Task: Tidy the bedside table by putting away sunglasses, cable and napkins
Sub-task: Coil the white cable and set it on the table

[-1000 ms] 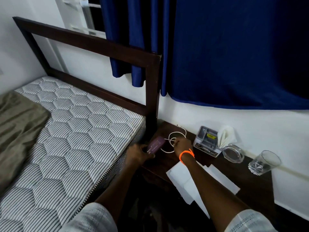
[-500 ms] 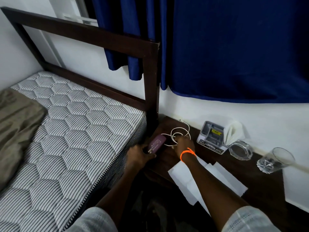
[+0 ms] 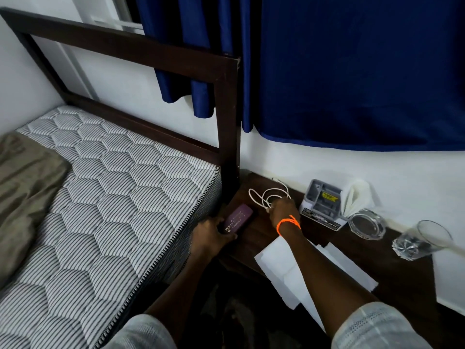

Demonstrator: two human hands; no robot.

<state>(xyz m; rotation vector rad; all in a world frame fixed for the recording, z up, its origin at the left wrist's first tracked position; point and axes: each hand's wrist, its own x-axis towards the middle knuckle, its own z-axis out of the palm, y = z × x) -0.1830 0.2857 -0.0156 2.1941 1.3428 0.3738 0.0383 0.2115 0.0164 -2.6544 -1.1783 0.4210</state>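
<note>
Two hands are working at the left end of the dark desk (image 3: 392, 270), which is standing against the wall just beside the bed (image 3: 105, 197). Sheets of white napkins (image 3: 281, 263) are lying at the desk's front edge, partly overhanging it, under the right forearm. Toward the back edge, a grey organiser (image 3: 322, 202) is sitting with a folded tissue (image 3: 354, 195) tucked at its right side; a glass ashtray (image 3: 367, 224) and a drinking glass (image 3: 425, 240) are standing further right.

The left hand (image 3: 211, 235) is curling its grip round the near end of a purple case (image 3: 237, 219), which I take for the sunglasses case, lying at the desk's left edge against the mattress. It is looking rigid and light; holding it across the middle should be steadier than by the end.

The right hand (image 3: 283, 209), with an orange band (image 3: 288, 224) at the wrist, is pinching the white cable (image 3: 270, 195), which is lying in loose loops at the back left corner. The cable is looking thin, limp and springy, likely to uncoil, so gathering all loops where they cross seems wisest. Whether its far end is plugged in I cannot tell.
</note>
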